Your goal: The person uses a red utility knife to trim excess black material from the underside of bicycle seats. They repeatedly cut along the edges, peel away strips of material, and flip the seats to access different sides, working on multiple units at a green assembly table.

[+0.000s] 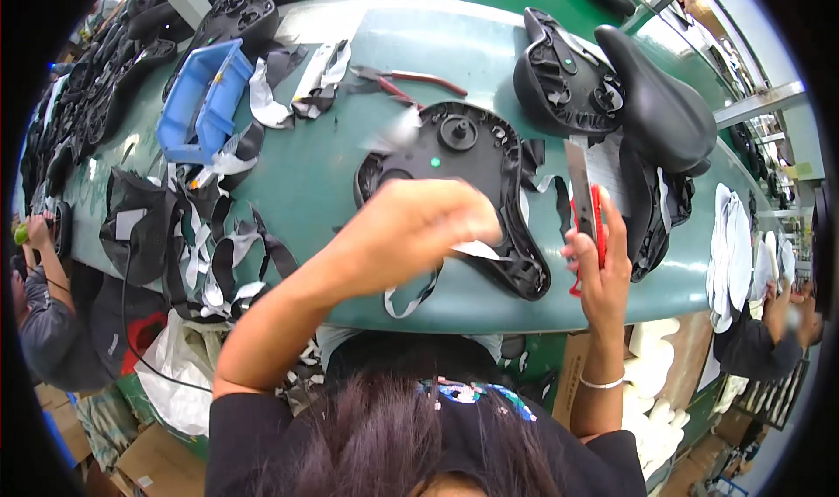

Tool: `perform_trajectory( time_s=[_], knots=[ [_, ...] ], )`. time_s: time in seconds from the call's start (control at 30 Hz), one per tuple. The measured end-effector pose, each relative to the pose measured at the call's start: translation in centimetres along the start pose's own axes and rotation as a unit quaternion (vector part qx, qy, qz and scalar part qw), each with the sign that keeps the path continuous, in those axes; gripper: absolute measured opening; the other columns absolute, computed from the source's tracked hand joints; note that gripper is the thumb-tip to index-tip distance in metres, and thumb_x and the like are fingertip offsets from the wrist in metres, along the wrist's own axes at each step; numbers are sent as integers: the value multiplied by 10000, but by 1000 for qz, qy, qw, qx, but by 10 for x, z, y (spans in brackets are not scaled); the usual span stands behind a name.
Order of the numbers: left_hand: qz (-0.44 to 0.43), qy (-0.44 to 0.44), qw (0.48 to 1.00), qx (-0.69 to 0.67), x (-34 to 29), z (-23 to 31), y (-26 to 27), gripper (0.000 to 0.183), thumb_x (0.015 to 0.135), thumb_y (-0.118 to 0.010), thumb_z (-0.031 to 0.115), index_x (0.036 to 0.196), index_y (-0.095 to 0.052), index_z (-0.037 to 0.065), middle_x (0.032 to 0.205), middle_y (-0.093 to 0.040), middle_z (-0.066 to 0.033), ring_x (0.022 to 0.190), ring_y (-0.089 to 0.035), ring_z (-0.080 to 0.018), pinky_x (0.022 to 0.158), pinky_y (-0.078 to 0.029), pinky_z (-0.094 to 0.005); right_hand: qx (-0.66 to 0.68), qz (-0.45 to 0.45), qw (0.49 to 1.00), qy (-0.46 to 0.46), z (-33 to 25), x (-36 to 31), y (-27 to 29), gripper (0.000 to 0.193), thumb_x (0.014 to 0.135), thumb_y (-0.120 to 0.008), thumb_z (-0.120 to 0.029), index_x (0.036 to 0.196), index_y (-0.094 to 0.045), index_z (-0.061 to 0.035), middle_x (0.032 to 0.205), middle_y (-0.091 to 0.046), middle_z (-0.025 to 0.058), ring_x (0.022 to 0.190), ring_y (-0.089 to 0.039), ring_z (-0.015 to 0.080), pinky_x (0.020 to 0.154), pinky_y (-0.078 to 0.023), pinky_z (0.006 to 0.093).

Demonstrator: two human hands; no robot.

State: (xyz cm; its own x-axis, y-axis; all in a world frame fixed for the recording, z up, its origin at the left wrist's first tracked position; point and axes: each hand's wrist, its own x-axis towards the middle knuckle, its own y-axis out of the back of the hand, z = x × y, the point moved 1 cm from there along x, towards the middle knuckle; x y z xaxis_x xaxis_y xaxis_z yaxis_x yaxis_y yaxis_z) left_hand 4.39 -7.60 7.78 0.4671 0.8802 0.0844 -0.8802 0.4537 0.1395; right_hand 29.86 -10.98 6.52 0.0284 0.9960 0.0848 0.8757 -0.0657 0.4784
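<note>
My right hand [605, 265] grips red-handled scissors [599, 222], their dark blades pointing away from me. Smeared by motion, my left hand [441, 217] is over an upturned black bicycle saddle [476, 160]; its fingers look curled, but whether they hold anything cannot be made out. A whitish strip [478, 250] lies just below that hand, on the saddle's near part. Beyond the hand, a blurred white scrap [398, 134] shows at the saddle's far left edge. Red-handled pliers [419, 79] lie on the table behind the saddle.
Left on the green table [315, 182] stand a blue bin [203, 104] and piles of black and white trimmings [218, 252]. More saddles [660, 99] are stacked at the right. White pads [730, 257] hang over the right edge. Other people work at both sides.
</note>
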Motion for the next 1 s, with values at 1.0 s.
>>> perform_trajectory(
  time_s=[1.0],
  knots=[
    [-94,33,995,15,40,-21,33,133,733,-763,133,788,-710,25,751,-592,-9,721,-544,-103,643,-407,-252,-193,-167,929,269,3,-1,31,478,737,-744,-171,1198,-625,-121,663,-545,57,514,-517,219,484,-414,334]
  ],
)
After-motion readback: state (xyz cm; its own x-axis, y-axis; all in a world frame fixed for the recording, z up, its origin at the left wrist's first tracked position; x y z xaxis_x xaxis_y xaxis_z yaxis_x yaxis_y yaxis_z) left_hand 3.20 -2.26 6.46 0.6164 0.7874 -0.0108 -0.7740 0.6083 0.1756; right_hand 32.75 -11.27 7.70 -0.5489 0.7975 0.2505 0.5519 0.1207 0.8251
